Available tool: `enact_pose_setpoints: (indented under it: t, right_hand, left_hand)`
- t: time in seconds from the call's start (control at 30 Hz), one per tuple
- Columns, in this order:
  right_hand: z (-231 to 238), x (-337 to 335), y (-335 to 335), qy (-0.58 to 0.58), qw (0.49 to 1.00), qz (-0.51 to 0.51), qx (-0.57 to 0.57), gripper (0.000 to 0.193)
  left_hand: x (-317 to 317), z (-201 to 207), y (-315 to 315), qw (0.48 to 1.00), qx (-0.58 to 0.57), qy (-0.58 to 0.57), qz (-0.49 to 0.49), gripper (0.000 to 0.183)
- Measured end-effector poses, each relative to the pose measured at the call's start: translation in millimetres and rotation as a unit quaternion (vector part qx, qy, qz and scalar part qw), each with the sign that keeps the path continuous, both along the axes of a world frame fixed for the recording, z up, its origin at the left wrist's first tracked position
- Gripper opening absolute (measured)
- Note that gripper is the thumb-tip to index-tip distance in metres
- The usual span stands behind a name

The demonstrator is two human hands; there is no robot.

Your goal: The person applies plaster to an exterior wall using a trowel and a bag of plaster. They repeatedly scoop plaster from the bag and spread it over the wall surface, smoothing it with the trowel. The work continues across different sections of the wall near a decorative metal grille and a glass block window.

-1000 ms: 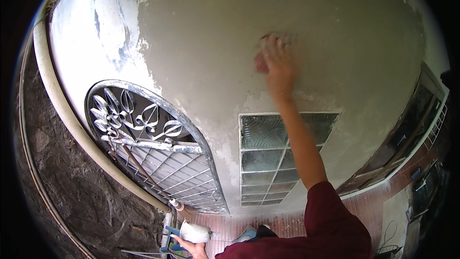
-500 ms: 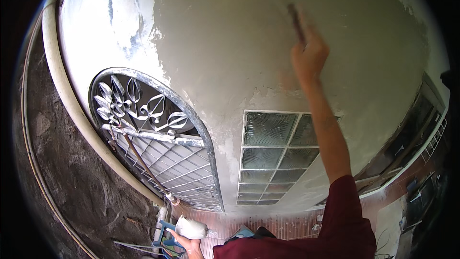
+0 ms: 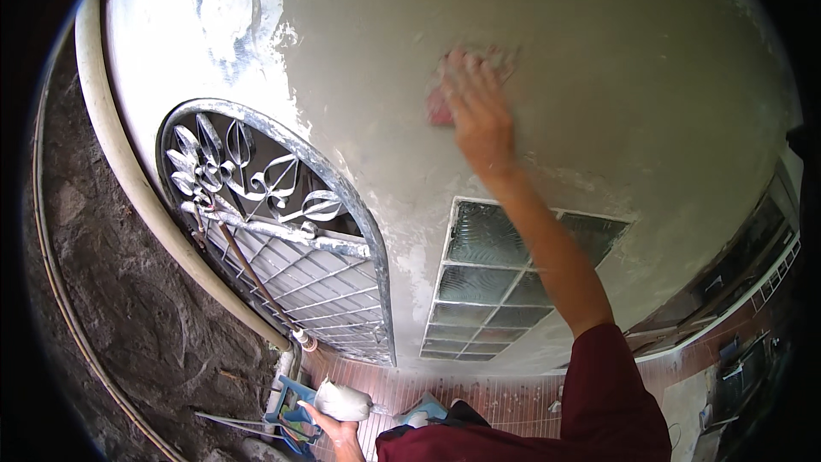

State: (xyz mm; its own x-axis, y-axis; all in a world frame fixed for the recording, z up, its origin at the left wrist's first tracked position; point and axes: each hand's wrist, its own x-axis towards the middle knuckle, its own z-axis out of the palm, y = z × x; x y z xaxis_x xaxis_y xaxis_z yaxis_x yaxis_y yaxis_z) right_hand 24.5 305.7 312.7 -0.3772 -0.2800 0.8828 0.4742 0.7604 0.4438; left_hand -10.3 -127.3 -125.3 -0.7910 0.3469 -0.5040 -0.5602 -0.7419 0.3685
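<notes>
Up on the grey skim-coated wall, my right hand presses a flat reddish pad against the surface. Fingers are spread over the pad's back; motion blurs its outline and I cannot tell its exact kind. Low down near my body, my left hand is wrapped against a whitish rounded container, tilted on its side. Only the thumb side of that hand shows; the container's far side is hidden.
An arched metal grille with leaf shapes stands left of a glass-block window. A blue plastic stand is beside my left hand. A pale pipe borders bare soil. Reddish tiles cover the floor.
My right hand has swept left and slightly down across the wall, and the tool, earlier edge-on and dark, now lies flat on it. My left hand stays low with the container.
</notes>
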Motion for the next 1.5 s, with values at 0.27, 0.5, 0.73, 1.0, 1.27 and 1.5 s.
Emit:
enact_pose_setpoints:
  t: [0.27, 0.5, 0.73, 1.0, 1.27, 1.5]
  right_hand:
    - [-170, 6, -63, -0.279, 0.912, 0.287, -0.09, 0.039]
    - [7, 78, -47, -0.076, 0.981, 0.15, -0.097, 0.054]
    - [152, 123, 22, 0.251, 0.964, -0.051, -0.072, 0.07]
    - [-45, 25, 0, 0.088, 0.993, 0.044, -0.059, 0.054]
    - [-202, 2, -71, -0.174, 0.951, 0.21, -0.145, 0.028]
    - [-105, 70, -114, -0.129, 0.918, 0.292, -0.233, 0.057]
  left_hand:
    - [21, 13, 4, 0.997, 0.02, -0.062, 0.027, 0.079]
    - [30, 44, 4, 0.999, -0.022, 0.006, 0.045, 0.076]
    - [20, 5, -7, 0.995, -0.005, 0.1, 0.032, 0.076]
    - [4, -30, -22, 0.999, 0.046, 0.001, 0.014, 0.077]
    - [36, 16, -28, 0.996, -0.016, 0.001, 0.093, 0.081]
    - [27, 33, -8, 0.997, -0.004, -0.026, 0.07, 0.081]
